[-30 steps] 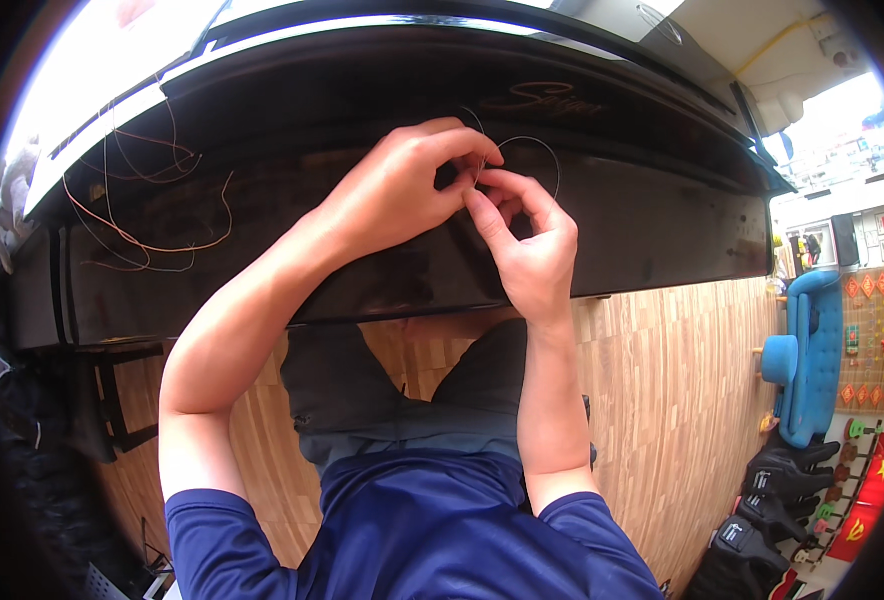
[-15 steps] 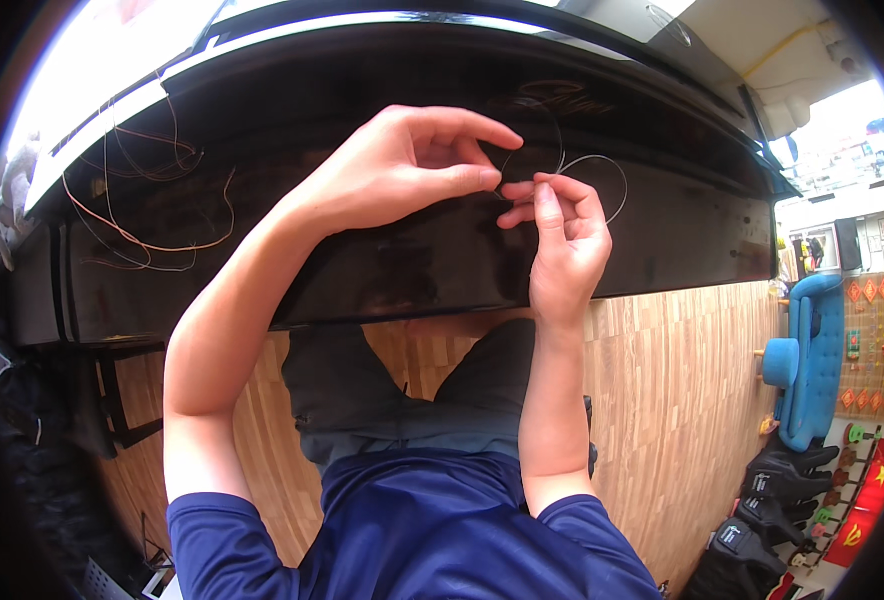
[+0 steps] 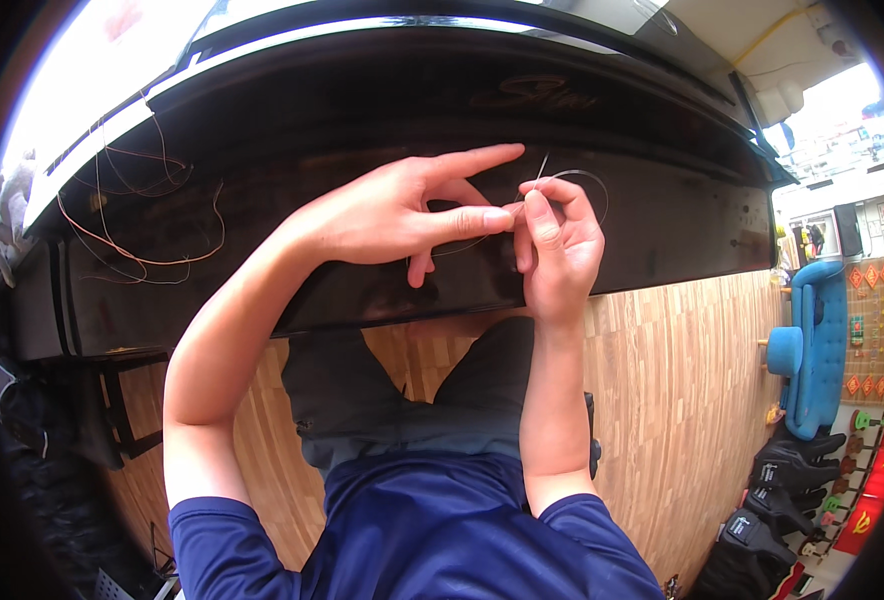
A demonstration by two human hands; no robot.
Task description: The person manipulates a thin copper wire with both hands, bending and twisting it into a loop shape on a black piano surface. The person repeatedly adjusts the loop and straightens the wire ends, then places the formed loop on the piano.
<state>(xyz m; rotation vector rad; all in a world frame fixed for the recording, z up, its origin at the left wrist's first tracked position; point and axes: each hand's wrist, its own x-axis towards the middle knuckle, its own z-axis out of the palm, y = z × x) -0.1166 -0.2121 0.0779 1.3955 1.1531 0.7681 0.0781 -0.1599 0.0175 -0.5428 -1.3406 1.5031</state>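
Note:
My right hand (image 3: 564, 240) pinches a thin silvery wire (image 3: 605, 195) between thumb and fingers. One end of the wire stands up above the fingertips, and a loop of it bows out to the right. Beside it, my left hand (image 3: 392, 212) is spread, its index finger stretched out and its thumb tip at the right hand's fingertips. A fine strand runs below the left thumb. Whether the left fingers touch the wire is hard to make out. Both hands are over a glossy black panel (image 3: 682, 230).
Loose copper-coloured and dark wires (image 3: 127, 252) hang over the black panel's left part. Below is a wood-strip floor (image 3: 682, 400). At far right stand a blue sofa (image 3: 817, 370), a blue stool (image 3: 784, 350) and black bags (image 3: 742, 550).
My left hand has moved down slightly, its fingers spreading from a curl. My right hand has shifted a little, still pinching the wire, whose loop is now smaller.

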